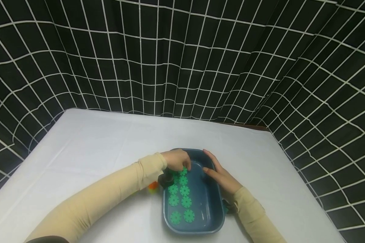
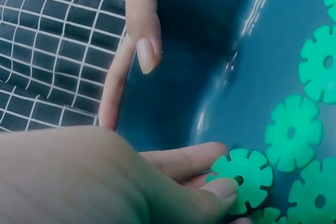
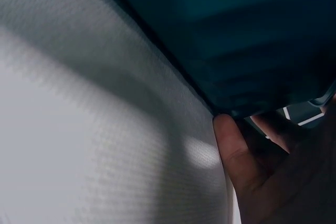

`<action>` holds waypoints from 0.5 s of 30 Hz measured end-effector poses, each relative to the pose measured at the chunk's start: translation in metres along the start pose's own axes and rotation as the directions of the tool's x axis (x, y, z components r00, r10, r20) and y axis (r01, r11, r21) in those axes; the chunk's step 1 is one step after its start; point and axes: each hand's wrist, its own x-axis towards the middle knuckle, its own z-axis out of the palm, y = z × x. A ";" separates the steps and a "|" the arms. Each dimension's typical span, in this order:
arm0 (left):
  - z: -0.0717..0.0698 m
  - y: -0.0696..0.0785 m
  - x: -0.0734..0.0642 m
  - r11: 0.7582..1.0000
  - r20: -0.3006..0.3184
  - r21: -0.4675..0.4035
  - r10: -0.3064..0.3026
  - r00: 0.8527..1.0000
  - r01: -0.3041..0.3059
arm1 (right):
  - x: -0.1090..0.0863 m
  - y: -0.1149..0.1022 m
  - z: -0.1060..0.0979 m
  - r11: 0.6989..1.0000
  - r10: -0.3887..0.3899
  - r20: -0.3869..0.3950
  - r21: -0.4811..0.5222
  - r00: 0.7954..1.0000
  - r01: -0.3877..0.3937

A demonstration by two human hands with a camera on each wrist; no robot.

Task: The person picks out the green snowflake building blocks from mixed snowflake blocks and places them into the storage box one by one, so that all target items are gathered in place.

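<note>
Inside the blue plastic basin (image 1: pixel 202 199), my left hand (image 1: pixel 177 159) is over the far left part. Its thumb and fingers pinch a green notched disc (image 2: pixel 247 179) with a small hole in its middle. More green notched discs (image 1: pixel 186 201) lie on the basin floor in two rough columns along the left side. My right hand (image 1: pixel 224 177) grips the basin's right wall near the far corner. The thumb laps over the rim to the inside, and other fingers (image 3: pixel 231 137) reach round the outside, low by the white cloth.
A white cloth (image 1: pixel 109 141) covers the table under the basin. Just left of the basin sits a small orange and yellow thing (image 1: pixel 153 186), partly hidden by the left forearm. Black curtains with a white grid (image 1: pixel 158 60) stand behind and at the sides.
</note>
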 end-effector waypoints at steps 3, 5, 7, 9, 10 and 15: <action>0.000 -0.001 -0.001 1.000 -0.002 -0.005 -0.022 1.000 0.022 | 0.001 -0.001 0.000 1.000 0.001 0.007 0.011 1.000 -0.002; 0.000 0.000 -0.003 1.000 -0.006 -0.003 -0.026 1.000 0.026 | 0.001 -0.001 0.001 1.000 -0.001 0.007 0.008 1.000 0.001; -0.001 0.001 -0.005 1.000 -0.016 0.014 -0.013 1.000 0.013 | 0.001 -0.001 0.001 1.000 -0.003 0.008 0.007 1.000 0.003; -0.002 0.003 -0.009 0.999 -0.034 0.039 0.023 0.999 -0.022 | 0.002 -0.001 0.001 1.000 -0.006 0.009 0.005 1.000 0.006; -0.003 0.004 -0.012 0.998 -0.046 0.051 0.044 0.998 -0.042 | 0.002 -0.001 0.002 1.000 -0.004 0.009 0.001 1.000 0.004; -0.011 0.003 -0.039 0.983 -0.208 0.031 0.183 0.961 -0.180 | 0.003 0.001 0.003 1.000 0.026 0.028 0.000 0.999 -0.026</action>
